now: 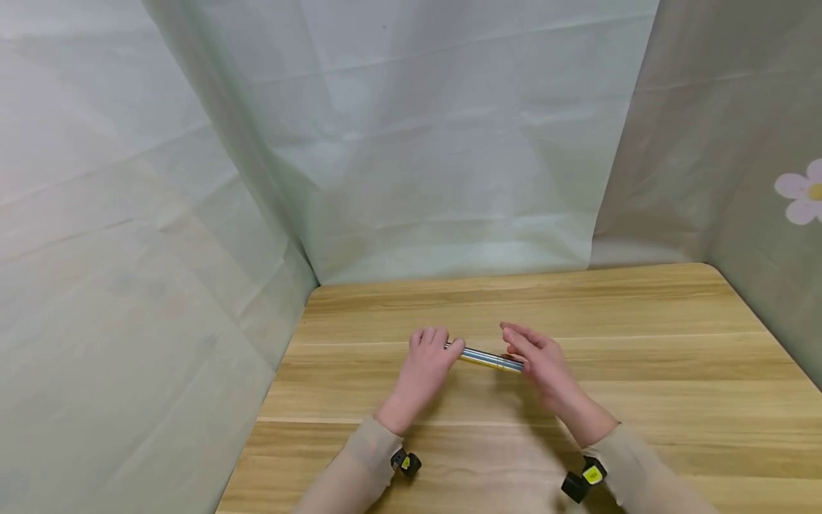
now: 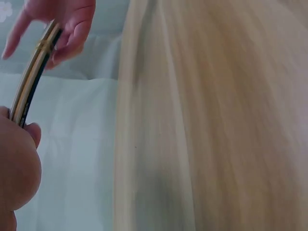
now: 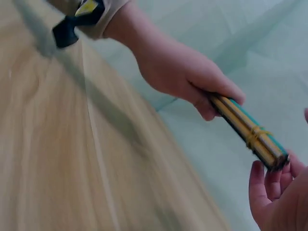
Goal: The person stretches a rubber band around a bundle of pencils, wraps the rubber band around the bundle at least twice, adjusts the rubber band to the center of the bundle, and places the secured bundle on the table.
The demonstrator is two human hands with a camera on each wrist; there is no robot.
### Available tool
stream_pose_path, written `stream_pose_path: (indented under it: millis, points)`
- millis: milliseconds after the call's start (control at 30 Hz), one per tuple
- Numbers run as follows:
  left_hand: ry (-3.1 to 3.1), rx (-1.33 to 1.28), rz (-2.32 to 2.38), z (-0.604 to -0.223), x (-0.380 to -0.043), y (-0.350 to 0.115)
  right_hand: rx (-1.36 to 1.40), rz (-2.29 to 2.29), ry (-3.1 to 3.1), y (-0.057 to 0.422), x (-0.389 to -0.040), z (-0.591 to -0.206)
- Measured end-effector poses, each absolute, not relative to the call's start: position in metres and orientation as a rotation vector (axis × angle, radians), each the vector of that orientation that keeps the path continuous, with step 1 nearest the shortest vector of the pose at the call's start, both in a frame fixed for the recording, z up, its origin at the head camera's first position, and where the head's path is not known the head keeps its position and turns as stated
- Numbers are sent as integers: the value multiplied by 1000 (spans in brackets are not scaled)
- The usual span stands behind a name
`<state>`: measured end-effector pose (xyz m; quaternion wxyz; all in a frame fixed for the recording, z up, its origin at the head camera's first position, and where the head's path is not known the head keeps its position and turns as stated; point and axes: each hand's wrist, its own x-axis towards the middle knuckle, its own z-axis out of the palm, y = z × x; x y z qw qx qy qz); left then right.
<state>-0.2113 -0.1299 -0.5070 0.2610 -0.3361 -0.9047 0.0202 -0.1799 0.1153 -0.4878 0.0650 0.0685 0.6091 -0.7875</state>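
A bundle of pencils point(image 3: 240, 120), with a yellowish rubber band point(image 3: 256, 136) wound around it near one end, is held above the table. My left hand point(image 1: 429, 364) grips the opposite end, the thumb lying along the pencils. At the banded end is my right hand point(image 1: 546, 368), its fingers loosely spread and slightly bent. In the right wrist view those fingers point(image 3: 273, 185) are right by the pencil tips; whether they touch is hard to tell. The left wrist view shows the bundle slanting up from the left hand towards the right palm.
Below both hands lies a wood-grain table point(image 1: 359, 314) with rounded far corners. Pale cloth curtains point(image 1: 449, 164) hang behind it and along the sides, with a flower print point(image 1: 803, 191) at the right. Each wrist wears a small black camera point(image 1: 406, 462).
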Motion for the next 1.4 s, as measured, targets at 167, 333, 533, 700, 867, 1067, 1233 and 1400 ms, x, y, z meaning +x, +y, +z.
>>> stream_pose_path:
  millis: [167, 333, 533, 700, 867, 1067, 1233, 1400]
  points:
    - [-2527, -782, 17, -505, -209, -130, -146, -2115, 2357, 124, -179, -486]
    - [-2559, -788, 78, -502, -208, -131, -541, -1554, 2933, 131, -180, -490]
    - [-2582, -841, 147, -503, -208, -131, -727, -1116, 3116, 139, -182, -493]
    - [-2567, -843, 128, -504, -210, -132, -745, -1040, 3135, 147, -183, -493]
    - [-2561, -833, 110, -506, -212, -134, -787, -1015, 3174, 152, -184, -496]
    - [-2586, -856, 64, -509, -213, -130, -876, -928, 3196, 143, -184, -499]
    - [-2602, -838, 140, -510, -211, -125, -997, -903, 3209, 138, -186, -506]
    - [-2609, -849, 158, -513, -211, -124, -1094, -909, 3205, 138, -189, -510]
